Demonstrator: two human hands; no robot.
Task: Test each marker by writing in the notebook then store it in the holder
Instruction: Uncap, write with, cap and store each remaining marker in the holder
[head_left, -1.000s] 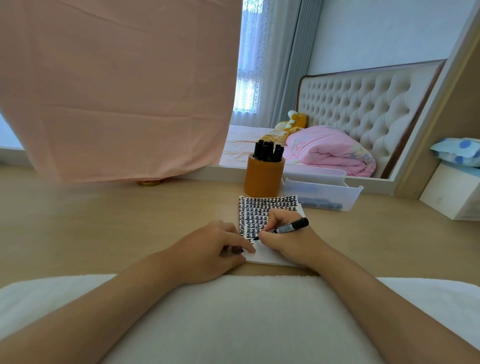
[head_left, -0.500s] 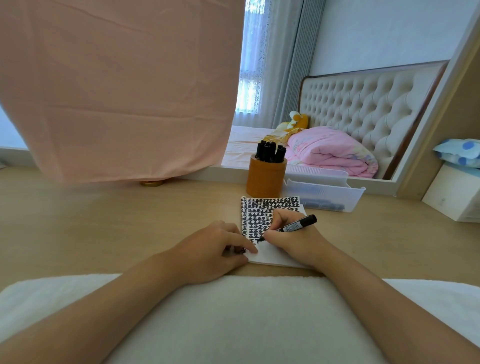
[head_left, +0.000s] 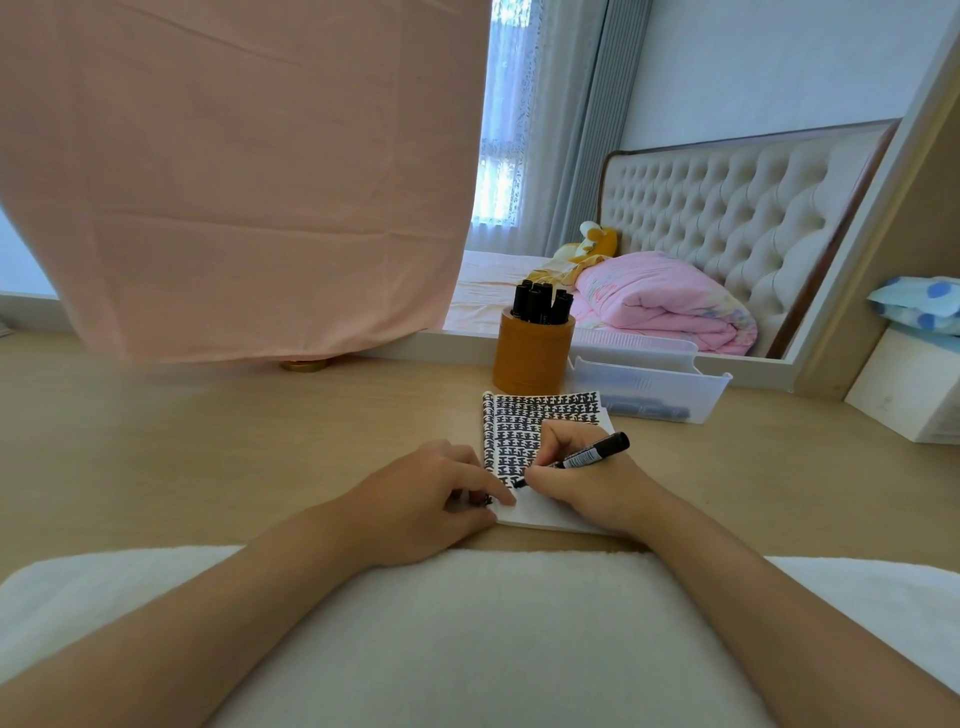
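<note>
one marker (head_left: 588, 457) pinched by the right hand (head_left: 589, 491) touches the notebook (head_left: 543, 410); relaxed left hand (head_left: 421, 499) presses its edge.

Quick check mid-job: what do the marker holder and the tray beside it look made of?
Holder: matte orange-brown, perhaps cardboard or plastic; faint horizontal bands, no shine. Tray: probably translucent whitish plastic; dark shapes show through its front wall.

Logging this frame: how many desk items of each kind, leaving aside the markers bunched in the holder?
Black marker held in the right hand: 1
White spiral notebook with black marks: 1
Round orange-brown holder: 1
Clear plastic tray: 1
Total: 4
Black markers in the holder: too crowded to count.
</note>
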